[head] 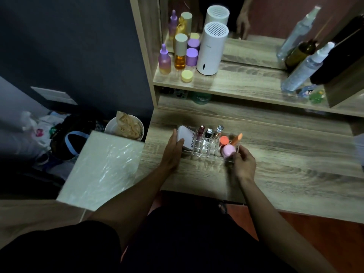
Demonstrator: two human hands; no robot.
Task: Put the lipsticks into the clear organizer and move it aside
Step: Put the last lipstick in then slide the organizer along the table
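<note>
Your left hand and right hand clamp opposite ends of the clear organizer on the desk; between them, three lipsticks stand upright in its gridded slots.

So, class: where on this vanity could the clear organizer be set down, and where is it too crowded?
Free: the desk surface right of the clear organizer, and the upper shelf's middle between the white cylinder and the spray bottle. Crowded: the shelf's left corner of bottles and its right end.
</note>
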